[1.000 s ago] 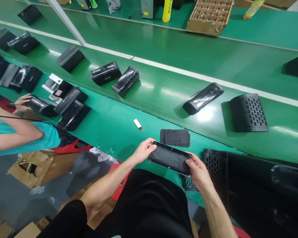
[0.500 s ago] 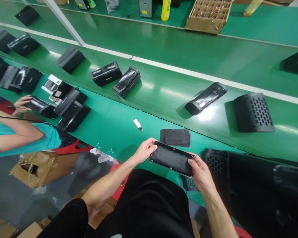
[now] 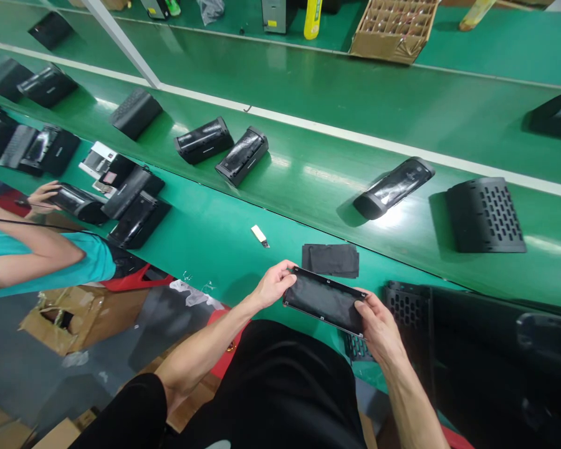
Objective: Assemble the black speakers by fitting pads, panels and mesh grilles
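Note:
A black rectangular panel (image 3: 326, 302) with small pale clips along its edges is held over the near table edge. My left hand (image 3: 275, 285) grips its left end, thumb on top. At the right end, my right hand (image 3: 378, 321) is closed on the panel, with the thumb on its face. Just beyond the panel lies a stack of thin black sheets (image 3: 331, 259). A small white-handled tool (image 3: 260, 236) rests on the table to the left of the sheets. Below the panel's right end, a perforated black part (image 3: 356, 347) shows partly.
Black speaker-like housings, including a cylindrical one (image 3: 393, 187) and a perforated one (image 3: 487, 215), lie on the green belt (image 3: 303, 181). Large black parts (image 3: 500, 349) stand at right. A co-worker's hand (image 3: 44, 198) holds a housing at left. A cardboard box (image 3: 86, 315) sits on the floor.
The housings on the near belt have shifted slightly right, and one at the far right has moved slightly left. My hands and the panel are almost unchanged.

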The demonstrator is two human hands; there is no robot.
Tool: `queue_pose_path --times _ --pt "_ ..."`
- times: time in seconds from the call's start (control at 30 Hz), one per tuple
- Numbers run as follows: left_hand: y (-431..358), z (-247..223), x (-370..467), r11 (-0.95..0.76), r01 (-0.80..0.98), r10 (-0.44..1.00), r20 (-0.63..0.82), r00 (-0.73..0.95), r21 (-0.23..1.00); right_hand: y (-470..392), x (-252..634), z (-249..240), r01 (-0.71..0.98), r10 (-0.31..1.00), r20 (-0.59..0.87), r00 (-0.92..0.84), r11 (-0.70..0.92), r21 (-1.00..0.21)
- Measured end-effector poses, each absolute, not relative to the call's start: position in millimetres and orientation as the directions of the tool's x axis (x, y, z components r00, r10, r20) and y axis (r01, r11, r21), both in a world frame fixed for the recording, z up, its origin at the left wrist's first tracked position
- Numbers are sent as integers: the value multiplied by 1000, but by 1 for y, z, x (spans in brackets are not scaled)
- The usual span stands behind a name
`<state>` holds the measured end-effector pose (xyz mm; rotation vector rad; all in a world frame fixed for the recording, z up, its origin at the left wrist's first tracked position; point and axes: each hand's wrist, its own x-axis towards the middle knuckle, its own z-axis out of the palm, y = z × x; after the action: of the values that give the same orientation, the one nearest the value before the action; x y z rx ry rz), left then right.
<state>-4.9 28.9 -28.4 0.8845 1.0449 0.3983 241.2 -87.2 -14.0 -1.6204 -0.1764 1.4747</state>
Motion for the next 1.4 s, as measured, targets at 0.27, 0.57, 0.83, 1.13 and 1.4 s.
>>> queue_pose_path --times 0.27,0.57,0.83,1.13,1.4 --pt "31 -25 -4 578 140 684 -570 455 804 -86 240 -14 -454 636 -719 278 -573 -682" --pt "32 -29 -4 570 143 682 -563 467 809 -87 240 -16 -458 633 -720 285 -570 -682" --pt "34 -28 -7 619 28 646 -530 550 785 -86 241 -12 -481 647 -710 279 -546 -686" --pt "38 -33 -7 611 -13 651 -493 577 792 -82 242 -9 -492 639 -707 302 -531 -690" --pt "44 -38 -7 752 -301 616 -461 639 587 -72 249 -5 -620 626 -711 322 -428 -658"
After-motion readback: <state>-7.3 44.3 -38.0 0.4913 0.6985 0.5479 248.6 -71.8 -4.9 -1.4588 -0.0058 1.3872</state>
